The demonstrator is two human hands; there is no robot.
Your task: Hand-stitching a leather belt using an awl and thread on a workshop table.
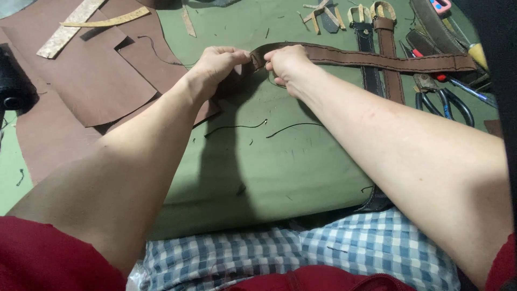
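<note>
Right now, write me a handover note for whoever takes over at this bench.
Left hand: pinching the near end of the brown stitched leather strap.
Right hand: gripping the same end, over a metal ring that is partly hidden.
Strap runs right across the green mat, over two buckled belts.
Scissors lie at right; leather sheets at left.
Done: edge stitching shows along the strap.
Left: the strap end is not visibly fastened.

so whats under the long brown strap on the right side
The brown leather strap lies across two buckled belts, one dark and one brown, on the green mat. Both hands pinch its left end, hiding what lies beneath there.
</note>
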